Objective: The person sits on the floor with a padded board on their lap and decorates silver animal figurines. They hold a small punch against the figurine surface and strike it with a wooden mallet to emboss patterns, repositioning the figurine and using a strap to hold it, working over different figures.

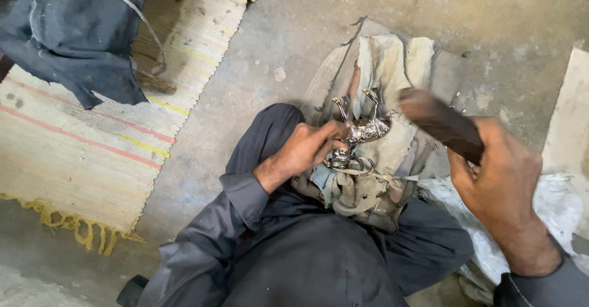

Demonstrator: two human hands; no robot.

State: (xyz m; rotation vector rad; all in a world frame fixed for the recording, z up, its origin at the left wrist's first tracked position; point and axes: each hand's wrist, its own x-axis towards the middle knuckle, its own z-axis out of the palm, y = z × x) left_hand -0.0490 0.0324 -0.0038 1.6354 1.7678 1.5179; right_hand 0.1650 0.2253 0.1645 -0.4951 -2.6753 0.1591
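Head view: my left hand [307, 150] pins a silvery metal figurine [359, 136] against a wad of worn cloth [392, 68] at frame centre. My right hand [500, 181], fist closed, grips a dark wooden tool [438, 123] just right of it. Bare concrete floor [294, 31] lies open above; a striped mat's [73, 153] edge runs at left.

The rag pile [392, 153] sits on the person's lap. A metal figure [359, 138] lies on it. Left of the pile — a woven mat [92, 147]. Right of it — a sack [552, 209].
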